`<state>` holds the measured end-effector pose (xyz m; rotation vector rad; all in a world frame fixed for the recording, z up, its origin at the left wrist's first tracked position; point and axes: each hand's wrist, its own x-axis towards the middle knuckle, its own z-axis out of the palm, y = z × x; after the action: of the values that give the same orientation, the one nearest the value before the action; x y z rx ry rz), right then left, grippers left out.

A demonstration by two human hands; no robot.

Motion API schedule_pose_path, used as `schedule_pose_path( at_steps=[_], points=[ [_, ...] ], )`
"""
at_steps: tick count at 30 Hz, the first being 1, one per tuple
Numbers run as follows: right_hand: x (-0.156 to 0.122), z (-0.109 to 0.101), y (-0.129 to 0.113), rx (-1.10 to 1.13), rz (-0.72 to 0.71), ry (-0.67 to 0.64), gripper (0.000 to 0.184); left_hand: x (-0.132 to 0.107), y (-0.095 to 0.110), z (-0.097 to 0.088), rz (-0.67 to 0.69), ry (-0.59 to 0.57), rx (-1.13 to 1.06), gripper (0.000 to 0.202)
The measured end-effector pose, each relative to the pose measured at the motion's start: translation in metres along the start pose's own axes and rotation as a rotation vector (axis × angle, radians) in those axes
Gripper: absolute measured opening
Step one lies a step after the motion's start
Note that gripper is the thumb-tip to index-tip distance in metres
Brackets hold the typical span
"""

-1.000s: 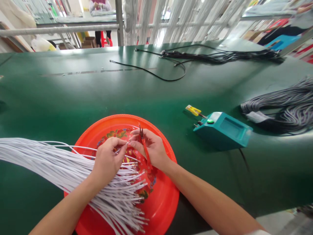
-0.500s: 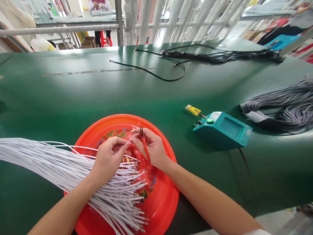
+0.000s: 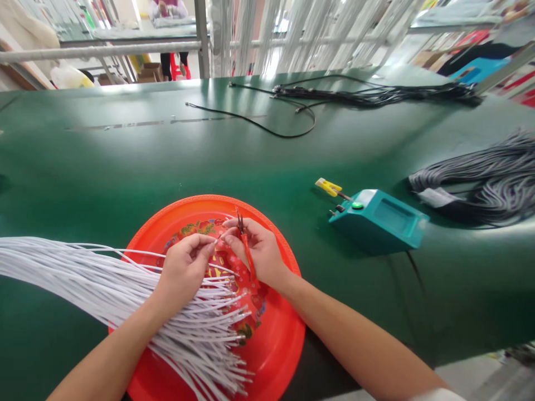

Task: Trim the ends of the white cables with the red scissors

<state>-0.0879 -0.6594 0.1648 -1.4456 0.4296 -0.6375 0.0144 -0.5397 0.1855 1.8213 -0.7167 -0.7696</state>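
My left hand (image 3: 185, 269) is closed in a pinch on one white cable close to its end. Facing it, my right hand (image 3: 261, 250) holds small scissors (image 3: 247, 250) with red handles and dark blades pointing up and away. The thumb and forefinger of that hand are at the cable's tip, where a thin dark strand shows. Below my left hand and forearm spreads a thick bundle of white cables (image 3: 125, 284), their metal-tipped ends fanned over a round red tray (image 3: 284, 345) with a flower print.
A teal device (image 3: 378, 223) with a green button and a yellow clip is to the right of the tray. Coiled grey cables (image 3: 493, 184) lie farther right. Black cables (image 3: 368, 94) stretch along the green table's back. People are partly visible beyond.
My fingers have shifted slightly at the cable tip, and a dark strand now shows between the two hands where a pale one did. The scissors stay in my right hand.
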Motion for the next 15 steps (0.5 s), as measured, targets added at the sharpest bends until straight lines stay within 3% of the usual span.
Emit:
schedule_pose_path(
  at_steps=[15],
  points=[
    [0.0005,0.0007,0.0034,0.002,0.002,-0.002,0.021,-0.0011,0.0031,0.0001,-0.003,-0.054,0.07,0.025]
  ],
)
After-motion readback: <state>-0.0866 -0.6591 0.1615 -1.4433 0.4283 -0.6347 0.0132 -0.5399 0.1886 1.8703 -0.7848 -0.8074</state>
